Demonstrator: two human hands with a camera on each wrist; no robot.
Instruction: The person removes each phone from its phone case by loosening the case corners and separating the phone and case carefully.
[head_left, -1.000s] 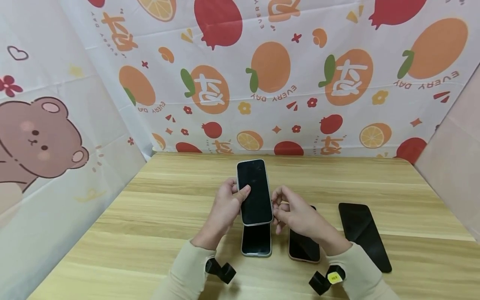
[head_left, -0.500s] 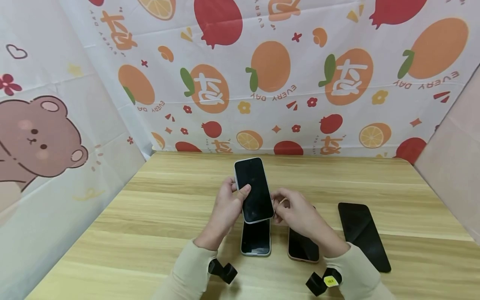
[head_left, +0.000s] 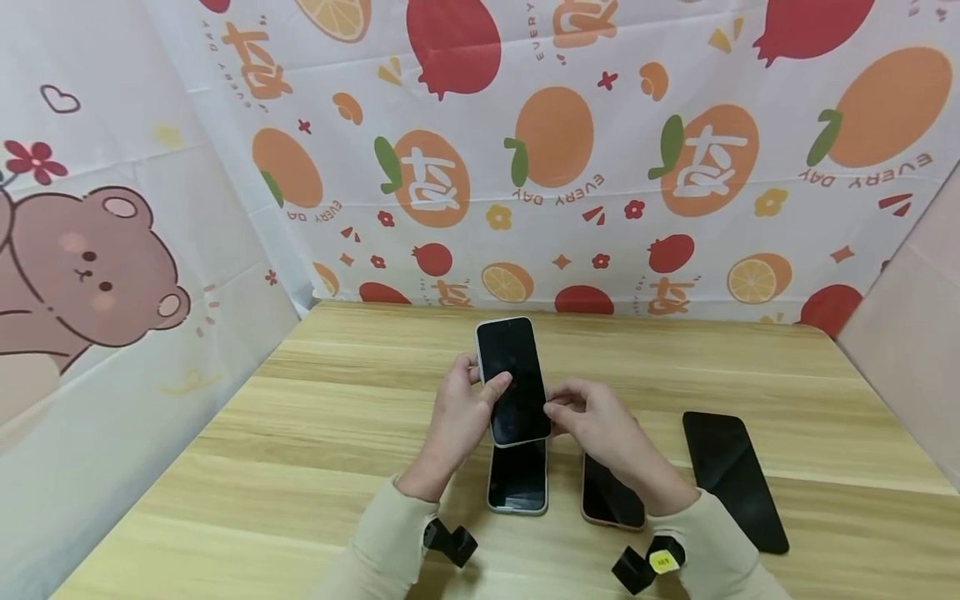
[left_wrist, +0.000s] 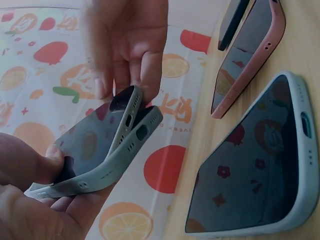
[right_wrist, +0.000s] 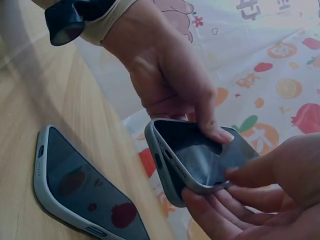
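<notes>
In the head view my left hand [head_left: 459,412] grips a smartphone [head_left: 513,387] above the table, its thumb lying on the dark screen. A pale grey-green phone case [left_wrist: 102,175] wraps the phone's back. At the bottom end one corner of the phone stands up out of the case, leaving a wedge-shaped gap, while the other side sits inside it. My right hand [head_left: 596,417] pinches the phone's raised edge, with the thumb on the screen side and fingertips beneath. Fingers partly hide the gap in the right wrist view.
Below the held phone a second phone in a pale case [head_left: 517,479] lies on the wooden table [head_left: 300,467]. To its right are a phone in a pink case [head_left: 611,496], partly under my right forearm, and a larger black phone [head_left: 735,475]. A fruit-print cloth [head_left: 555,250] hangs behind.
My right thumb has come onto the phone's right edge, where the fingers were bent beside it before. The held phone tilts slightly more. The head view has shifted a little.
</notes>
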